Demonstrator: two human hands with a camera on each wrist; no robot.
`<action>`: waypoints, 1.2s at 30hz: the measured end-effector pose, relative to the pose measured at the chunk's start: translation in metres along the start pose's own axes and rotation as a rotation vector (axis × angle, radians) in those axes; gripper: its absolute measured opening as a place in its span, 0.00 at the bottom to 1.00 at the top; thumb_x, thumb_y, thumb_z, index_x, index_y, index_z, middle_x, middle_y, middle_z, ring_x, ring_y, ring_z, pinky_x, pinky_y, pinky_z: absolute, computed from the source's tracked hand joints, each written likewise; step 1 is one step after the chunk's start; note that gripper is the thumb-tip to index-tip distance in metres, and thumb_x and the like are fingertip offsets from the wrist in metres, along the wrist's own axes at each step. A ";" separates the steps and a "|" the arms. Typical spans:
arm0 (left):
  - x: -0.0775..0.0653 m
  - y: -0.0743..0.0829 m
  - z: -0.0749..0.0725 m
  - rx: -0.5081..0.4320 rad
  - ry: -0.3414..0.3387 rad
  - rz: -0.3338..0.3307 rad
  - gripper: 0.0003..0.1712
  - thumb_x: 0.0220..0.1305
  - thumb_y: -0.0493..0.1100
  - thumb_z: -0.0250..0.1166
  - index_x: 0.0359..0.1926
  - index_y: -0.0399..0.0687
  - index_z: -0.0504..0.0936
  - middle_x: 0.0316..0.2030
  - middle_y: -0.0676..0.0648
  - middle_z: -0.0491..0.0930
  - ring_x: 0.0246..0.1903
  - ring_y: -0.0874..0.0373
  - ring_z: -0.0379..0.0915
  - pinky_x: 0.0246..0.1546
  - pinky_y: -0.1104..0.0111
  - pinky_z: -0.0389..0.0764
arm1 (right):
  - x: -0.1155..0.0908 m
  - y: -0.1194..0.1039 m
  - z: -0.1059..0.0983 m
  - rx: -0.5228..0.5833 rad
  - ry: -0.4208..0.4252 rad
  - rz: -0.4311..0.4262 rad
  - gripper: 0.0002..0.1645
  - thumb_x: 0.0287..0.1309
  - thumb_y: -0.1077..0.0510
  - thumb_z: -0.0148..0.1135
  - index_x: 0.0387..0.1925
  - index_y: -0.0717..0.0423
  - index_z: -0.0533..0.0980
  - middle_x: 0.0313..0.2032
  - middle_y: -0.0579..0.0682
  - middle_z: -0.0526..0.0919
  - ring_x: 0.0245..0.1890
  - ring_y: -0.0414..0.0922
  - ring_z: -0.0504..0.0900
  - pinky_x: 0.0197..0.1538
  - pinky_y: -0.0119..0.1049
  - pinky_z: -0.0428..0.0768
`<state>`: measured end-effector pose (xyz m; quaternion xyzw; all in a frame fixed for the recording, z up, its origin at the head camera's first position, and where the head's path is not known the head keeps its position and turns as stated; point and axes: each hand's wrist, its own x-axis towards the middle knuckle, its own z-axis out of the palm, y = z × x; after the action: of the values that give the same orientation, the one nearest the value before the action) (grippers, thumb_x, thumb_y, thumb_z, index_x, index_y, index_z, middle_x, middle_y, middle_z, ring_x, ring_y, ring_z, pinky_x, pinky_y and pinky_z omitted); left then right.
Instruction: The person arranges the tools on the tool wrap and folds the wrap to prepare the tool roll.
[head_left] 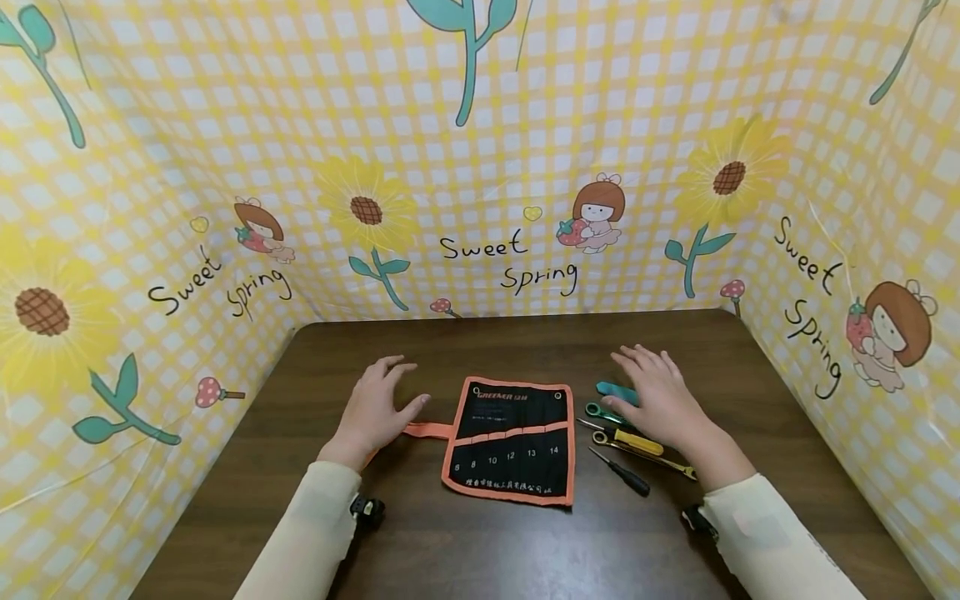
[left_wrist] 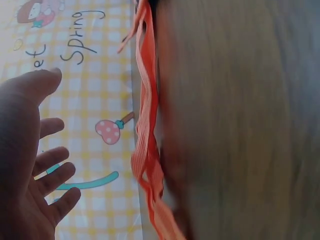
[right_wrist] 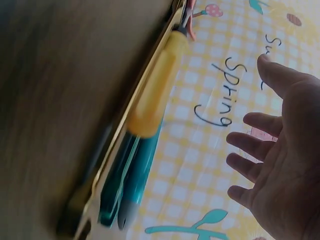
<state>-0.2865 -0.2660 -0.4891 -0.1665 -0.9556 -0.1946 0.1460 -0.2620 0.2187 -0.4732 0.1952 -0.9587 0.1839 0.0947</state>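
Observation:
A black tool pouch (head_left: pixel 510 454) with orange edging and numbered pockets lies flat on the table. My left hand (head_left: pixel 375 408) hovers left of it, fingers spread and holding nothing, above the pouch's orange strap (head_left: pixel 427 430); the left wrist view also shows this strap (left_wrist: pixel 146 90). To the pouch's right are a yellow-handled screwdriver (head_left: pixel 637 442), a black screwdriver (head_left: pixel 630 478), a brass-coloured wrench (head_left: pixel 663 463), a green wrench (head_left: pixel 611 414) and a teal-handled tool (head_left: pixel 617 391). Over these tools is my right hand (head_left: pixel 660 400), fingers apart and holding nothing; it partly hides the teal and green ones.
The dark wooden table (head_left: pixel 495 554) carries the pouch and tools. A yellow-checked cloth (head_left: pixel 480 183) with printed flowers hangs behind it and along both sides. Each wrist wears a small black camera, the left camera (head_left: pixel 367 510) and the right camera (head_left: pixel 699 522).

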 end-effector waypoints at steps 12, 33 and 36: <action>-0.011 0.036 0.012 -0.175 -0.023 0.044 0.22 0.69 0.51 0.72 0.60 0.52 0.83 0.58 0.49 0.76 0.60 0.48 0.73 0.61 0.47 0.76 | 0.006 -0.027 0.010 0.054 -0.055 -0.009 0.45 0.67 0.44 0.72 0.77 0.57 0.65 0.68 0.61 0.73 0.70 0.63 0.69 0.71 0.67 0.57; -0.030 0.073 0.029 -0.275 -0.217 0.059 0.18 0.66 0.48 0.76 0.55 0.51 0.87 0.52 0.54 0.78 0.52 0.52 0.75 0.53 0.55 0.80 | 0.009 -0.056 0.035 0.134 -0.240 -0.117 0.34 0.63 0.48 0.76 0.66 0.56 0.78 0.64 0.54 0.77 0.62 0.54 0.77 0.67 0.62 0.67; -0.032 0.073 0.031 -0.267 -0.237 0.051 0.18 0.65 0.49 0.77 0.54 0.52 0.88 0.51 0.55 0.78 0.50 0.52 0.75 0.52 0.55 0.80 | 0.008 -0.058 0.036 0.117 -0.258 -0.126 0.32 0.63 0.48 0.76 0.64 0.56 0.80 0.66 0.56 0.76 0.66 0.55 0.75 0.68 0.63 0.65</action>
<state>-0.2365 -0.1977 -0.5039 -0.2305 -0.9272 -0.2950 0.0140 -0.2500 0.1526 -0.4856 0.2820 -0.9365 0.2065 -0.0297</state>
